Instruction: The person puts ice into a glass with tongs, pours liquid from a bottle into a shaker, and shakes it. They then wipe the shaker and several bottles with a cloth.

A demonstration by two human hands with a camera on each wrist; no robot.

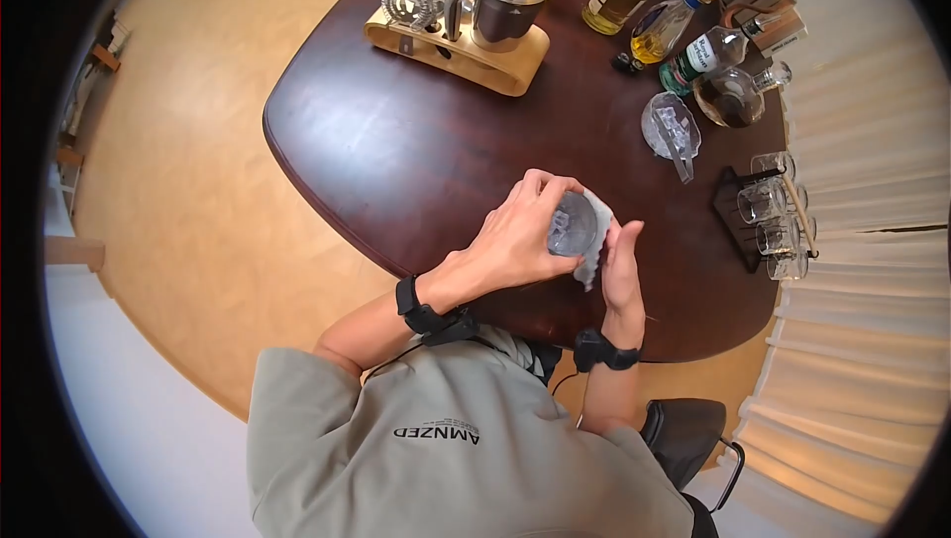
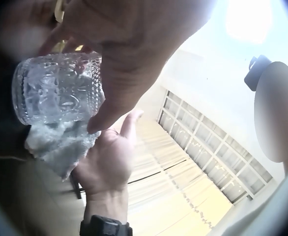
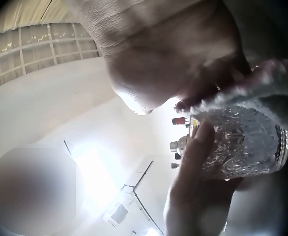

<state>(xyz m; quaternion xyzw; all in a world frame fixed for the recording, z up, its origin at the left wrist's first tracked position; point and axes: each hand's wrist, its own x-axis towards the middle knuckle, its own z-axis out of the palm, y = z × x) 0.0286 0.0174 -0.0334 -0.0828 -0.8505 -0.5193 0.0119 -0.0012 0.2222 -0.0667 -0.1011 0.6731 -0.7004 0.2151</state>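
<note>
In your head view, a dark, glossy table spreads from the centre toward 12 o'clock, with a pale sheen at 10. Tan floor curves past its edge at 9 o'clock, meeting a white surface at 8; you can't tell whether that is wall. Pleated curtains hang from 2 to 4 o'clock, glowing warm lower down, and a black chair stands between 4 and 5. Your left wrist view shows a white-framed grid at 4 o'clock above the curtains, and a glaring light between 1 and 2. Your right wrist view has dark rails at 6.
</note>
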